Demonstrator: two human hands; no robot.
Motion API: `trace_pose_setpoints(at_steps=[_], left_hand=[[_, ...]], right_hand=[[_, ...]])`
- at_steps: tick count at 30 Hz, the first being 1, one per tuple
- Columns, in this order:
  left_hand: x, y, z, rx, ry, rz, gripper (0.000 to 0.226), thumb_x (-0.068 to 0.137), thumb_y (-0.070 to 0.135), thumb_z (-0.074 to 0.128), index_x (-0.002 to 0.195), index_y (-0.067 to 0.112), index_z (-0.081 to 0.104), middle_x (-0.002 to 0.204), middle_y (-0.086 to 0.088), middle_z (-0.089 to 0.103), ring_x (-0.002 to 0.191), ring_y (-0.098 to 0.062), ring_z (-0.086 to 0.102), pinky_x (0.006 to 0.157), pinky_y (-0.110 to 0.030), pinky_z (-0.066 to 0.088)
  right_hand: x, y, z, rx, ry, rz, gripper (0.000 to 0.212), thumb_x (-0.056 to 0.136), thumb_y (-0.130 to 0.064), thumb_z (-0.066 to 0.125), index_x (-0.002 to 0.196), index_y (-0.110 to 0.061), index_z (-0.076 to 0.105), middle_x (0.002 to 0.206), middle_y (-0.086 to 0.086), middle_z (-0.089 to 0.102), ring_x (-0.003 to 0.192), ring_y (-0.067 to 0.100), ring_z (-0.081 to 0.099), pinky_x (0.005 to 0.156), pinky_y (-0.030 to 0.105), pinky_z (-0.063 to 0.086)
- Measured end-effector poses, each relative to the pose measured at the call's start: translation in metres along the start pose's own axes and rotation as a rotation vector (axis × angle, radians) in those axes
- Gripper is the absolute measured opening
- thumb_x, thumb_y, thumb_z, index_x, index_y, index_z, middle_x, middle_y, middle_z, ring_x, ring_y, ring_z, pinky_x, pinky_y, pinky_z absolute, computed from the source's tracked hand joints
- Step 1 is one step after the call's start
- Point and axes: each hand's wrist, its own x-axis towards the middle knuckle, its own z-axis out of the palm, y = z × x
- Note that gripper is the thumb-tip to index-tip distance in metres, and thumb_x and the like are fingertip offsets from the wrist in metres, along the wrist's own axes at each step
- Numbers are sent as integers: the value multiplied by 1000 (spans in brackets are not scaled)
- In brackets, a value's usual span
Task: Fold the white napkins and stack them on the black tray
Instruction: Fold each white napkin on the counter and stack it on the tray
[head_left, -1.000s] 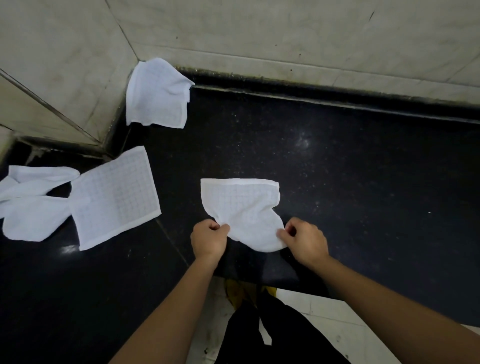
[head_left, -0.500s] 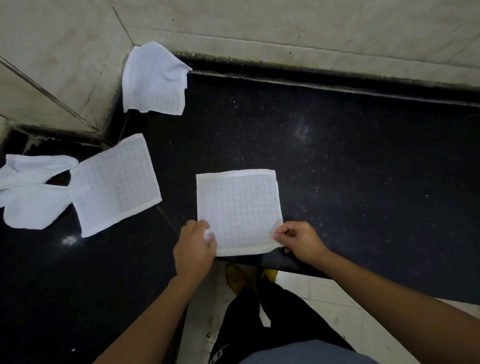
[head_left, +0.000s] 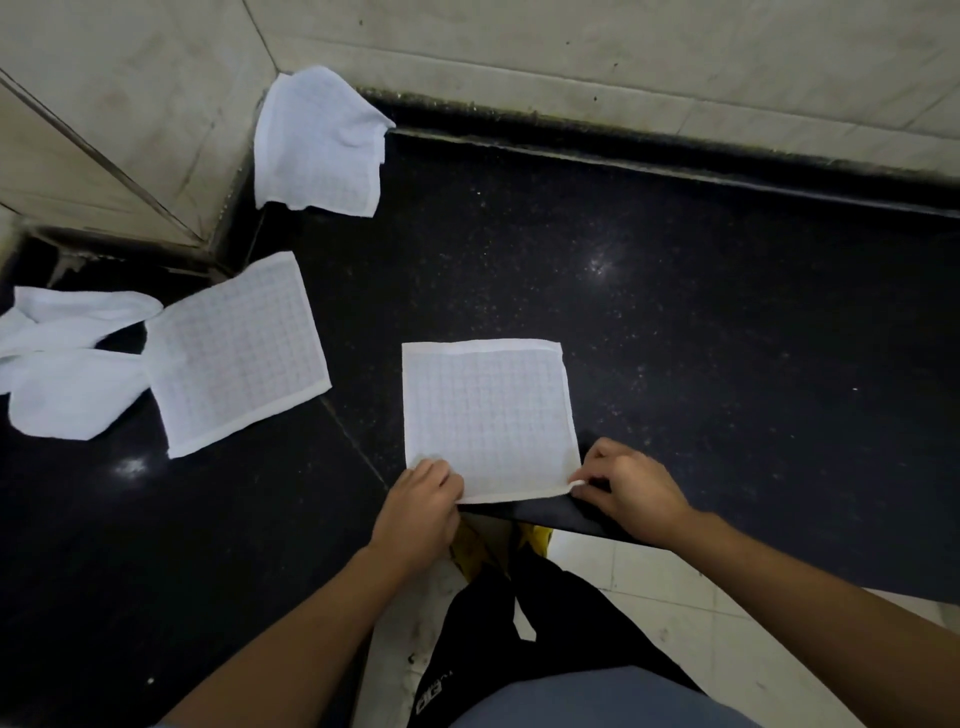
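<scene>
A white checked napkin (head_left: 488, 418) lies spread flat and square on the black counter (head_left: 701, 322), close to its front edge. My left hand (head_left: 423, 501) pinches its near left corner. My right hand (head_left: 631, 486) pinches its near right corner, which is slightly lifted. A second flat napkin (head_left: 236, 351) lies to the left. A crumpled napkin (head_left: 70, 364) lies at the far left edge. Another rumpled napkin (head_left: 317, 143) leans in the back corner against the wall. No black tray is visible.
Beige tiled walls (head_left: 571, 47) close the counter at the back and left, forming a corner. The counter's front edge runs just below my hands, with pale floor tiles (head_left: 649, 587) and my dark trousers (head_left: 519, 623) beneath.
The napkin in front of me was bunched and curved at its near side one second ago; it is now pulled out flat and square. Both hands moved apart to its near corners.
</scene>
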Motion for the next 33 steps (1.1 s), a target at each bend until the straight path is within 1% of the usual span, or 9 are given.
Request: trace_pose_setpoints(at_steps=[2, 5, 8, 12, 20, 25, 27, 30, 33], left_hand=[[-5, -10, -7, -11, -31, -13, 25, 60, 5, 73, 73, 17, 56, 78, 3, 54, 73, -15, 51, 61, -25, 40], [-4, -24, -24, -122, -63, -74, 19, 71, 2, 65, 76, 17, 55, 80, 6, 52, 71, -12, 47, 58, -25, 38], [11, -33, -55, -302, -82, -189, 14, 82, 6, 57, 82, 19, 54, 78, 9, 54, 69, -8, 51, 59, -30, 44], [56, -46, -89, -377, 38, -351, 15, 85, 3, 58, 91, 17, 59, 82, 6, 59, 75, -6, 56, 65, -24, 46], [135, -63, -93, -313, 162, -539, 11, 87, 1, 61, 89, 12, 64, 84, 0, 59, 79, -13, 57, 72, -23, 42], [151, -72, -71, -236, 96, -582, 16, 86, 5, 64, 80, 18, 59, 82, -2, 61, 80, -18, 62, 71, -24, 44], [153, -72, -67, -195, 86, -620, 12, 87, 11, 66, 83, 19, 59, 89, -4, 62, 83, -18, 62, 72, -25, 47], [147, -70, -72, -78, 129, -563, 13, 85, 17, 68, 96, 16, 61, 104, -5, 56, 88, -18, 58, 71, -28, 47], [128, -56, -73, -59, 181, -351, 7, 86, 12, 63, 93, 15, 62, 98, -3, 54, 86, -17, 55, 67, -29, 45]], right_hand=[[-2, 5, 0, -94, -88, 28, 22, 92, -41, 60, 107, -31, 71, 102, -15, 47, 89, 4, 46, 69, 20, 34], [-2, 9, -2, -59, -104, 36, 21, 90, -45, 61, 101, -32, 72, 102, -16, 48, 88, 5, 49, 70, 22, 38], [9, 5, -16, 124, 29, 54, 12, 87, -40, 67, 83, -30, 71, 95, -14, 54, 81, 7, 54, 70, 27, 46], [42, -3, -42, 216, 195, 166, 26, 88, -35, 66, 64, -31, 59, 71, -9, 61, 68, 13, 57, 63, 33, 47], [100, -9, -61, 146, 198, 396, 22, 90, -38, 62, 82, -20, 70, 77, -2, 66, 78, 20, 61, 67, 32, 47], [113, -3, -59, 47, 152, 488, 22, 86, -44, 64, 86, -23, 69, 85, 0, 66, 81, 23, 63, 65, 30, 44], [113, 0, -60, 21, 121, 523, 26, 84, -48, 65, 84, -23, 67, 85, 0, 64, 81, 24, 62, 66, 31, 44], [105, -1, -62, -117, 188, 427, 21, 86, -45, 62, 92, -24, 63, 93, 0, 64, 86, 25, 62, 69, 32, 46], [89, -11, -50, -165, 293, 130, 14, 90, -33, 58, 97, -22, 62, 101, -2, 62, 91, 21, 60, 71, 34, 50]])
